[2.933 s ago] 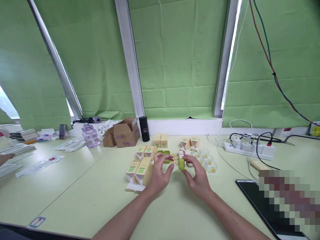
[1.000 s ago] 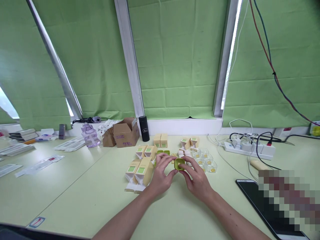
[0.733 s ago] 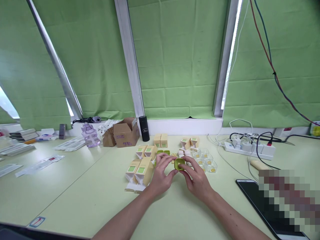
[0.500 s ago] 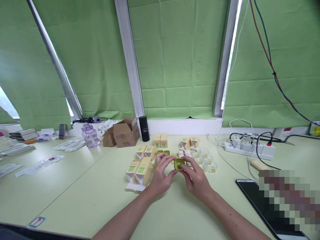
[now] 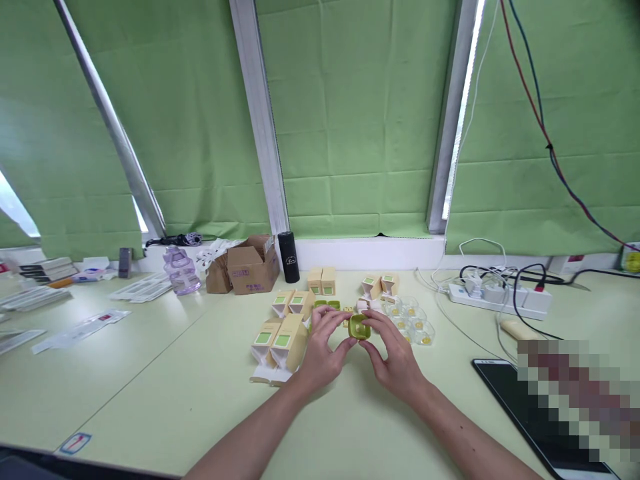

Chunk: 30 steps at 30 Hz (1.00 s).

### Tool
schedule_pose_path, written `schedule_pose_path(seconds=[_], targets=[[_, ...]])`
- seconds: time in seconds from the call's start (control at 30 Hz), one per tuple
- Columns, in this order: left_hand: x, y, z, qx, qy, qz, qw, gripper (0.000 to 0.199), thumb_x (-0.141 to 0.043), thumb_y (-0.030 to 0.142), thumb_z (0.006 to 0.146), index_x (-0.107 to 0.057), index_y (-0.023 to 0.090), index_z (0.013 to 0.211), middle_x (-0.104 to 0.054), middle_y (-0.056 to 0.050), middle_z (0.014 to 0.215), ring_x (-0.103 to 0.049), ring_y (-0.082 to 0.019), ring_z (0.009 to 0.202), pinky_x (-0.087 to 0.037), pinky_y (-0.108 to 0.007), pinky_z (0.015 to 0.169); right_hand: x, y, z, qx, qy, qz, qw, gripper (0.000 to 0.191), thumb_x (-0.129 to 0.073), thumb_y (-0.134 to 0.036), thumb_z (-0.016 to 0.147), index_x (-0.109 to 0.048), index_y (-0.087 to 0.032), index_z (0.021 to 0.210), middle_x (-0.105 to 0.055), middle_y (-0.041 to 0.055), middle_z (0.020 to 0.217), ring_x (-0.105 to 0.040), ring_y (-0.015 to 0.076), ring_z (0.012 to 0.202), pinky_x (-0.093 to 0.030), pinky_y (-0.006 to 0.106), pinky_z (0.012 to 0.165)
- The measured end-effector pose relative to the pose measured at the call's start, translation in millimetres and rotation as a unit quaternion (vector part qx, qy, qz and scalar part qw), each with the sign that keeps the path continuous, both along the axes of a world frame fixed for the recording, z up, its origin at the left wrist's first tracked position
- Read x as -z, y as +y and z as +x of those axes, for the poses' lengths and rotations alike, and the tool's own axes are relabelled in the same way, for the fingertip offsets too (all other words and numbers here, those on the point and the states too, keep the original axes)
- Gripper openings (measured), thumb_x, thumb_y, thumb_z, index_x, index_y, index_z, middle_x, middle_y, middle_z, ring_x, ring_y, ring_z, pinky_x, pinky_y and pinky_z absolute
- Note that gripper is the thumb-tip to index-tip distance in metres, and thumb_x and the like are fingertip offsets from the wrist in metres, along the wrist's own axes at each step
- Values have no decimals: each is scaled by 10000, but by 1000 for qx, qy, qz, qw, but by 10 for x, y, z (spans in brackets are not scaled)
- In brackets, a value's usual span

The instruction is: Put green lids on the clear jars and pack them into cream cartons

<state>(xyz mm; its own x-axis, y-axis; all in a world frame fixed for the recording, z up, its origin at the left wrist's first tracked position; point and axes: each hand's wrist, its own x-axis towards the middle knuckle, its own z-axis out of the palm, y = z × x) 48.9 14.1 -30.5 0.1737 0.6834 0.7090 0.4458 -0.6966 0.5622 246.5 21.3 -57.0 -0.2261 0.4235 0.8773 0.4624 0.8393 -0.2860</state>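
Note:
Between my fingertips is a small green square cup (image 5: 359,327), its open side facing me and something small and pale inside. My left hand (image 5: 325,347) grips its left side with thumb and fingers. From the right, my right hand (image 5: 393,350) pinches the other side. Left of my hands stand several small cream cartons (image 5: 290,340) with green labels, some with flaps open. Behind the cup lie more green cups (image 5: 327,305) and small white pieces (image 5: 367,305), partly hidden by my hands. Clear plastic domes with yellow centres (image 5: 413,320) lie beside my right hand.
Two more carton pairs (image 5: 321,281) stand farther back. A brown cardboard box (image 5: 253,267), a black bottle (image 5: 289,257) and a purple bottle (image 5: 181,270) are at the back left. On the right are a power strip (image 5: 500,300) with cables and a dark tablet (image 5: 520,400).
My right fingers have drawn back from inside the green cup to its right edge, so its inside shows more. My left hand has hardly moved.

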Motion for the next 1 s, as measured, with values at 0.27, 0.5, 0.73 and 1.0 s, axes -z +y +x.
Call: schedule_pose_path(seconds=[0.27, 0.5, 0.73, 1.0], targets=[[7, 35, 6, -22, -12, -17, 1000, 369, -708, 478, 963, -745, 223, 1227, -735, -138, 1194, -506, -334, 1280, -508, -518, 1039, 1, 17, -8, -3, 16, 5, 1000, 330, -546, -165, 1042, -614, -242, 1355, -694, 138, 1387, -659, 284, 1333, -615, 493, 1065], [-12, 22, -13, -21, 3, -9, 1000, 303, -572, 380, 1041, -702, 216, 1261, -732, -128, 1203, -505, -319, 1274, -456, -524, 1085, 4, 14, -37, 16, 52, -60, 997, 254, -516, -274, 1082, -634, -220, 1300, -808, 102, 1103, -801, 249, 956, -655, 364, 809], [24, -4, 3, -11, 57, 15, 998, 457, -625, 209, 981, -556, 267, 1429, -629, -116, 1389, -419, -326, 1358, -411, -548, 1138, -15, -1, -38, 15, 79, -145, 986, 221, -506, -353, 1074, -672, -214, 1115, -792, 34, 841, -771, 209, 713, -581, 279, 621], [42, -2, 20, -8, 94, 25, 995, 516, -642, 127, 946, -588, 320, 1422, -569, -110, 1411, -411, -332, 1376, -406, -584, 1157, -38, -30, -59, -6, 72, -169, 983, 268, -478, -394, 1084, -677, -218, 1051, -765, 21, 747, -744, 203, 645, -560, 285, 601]])
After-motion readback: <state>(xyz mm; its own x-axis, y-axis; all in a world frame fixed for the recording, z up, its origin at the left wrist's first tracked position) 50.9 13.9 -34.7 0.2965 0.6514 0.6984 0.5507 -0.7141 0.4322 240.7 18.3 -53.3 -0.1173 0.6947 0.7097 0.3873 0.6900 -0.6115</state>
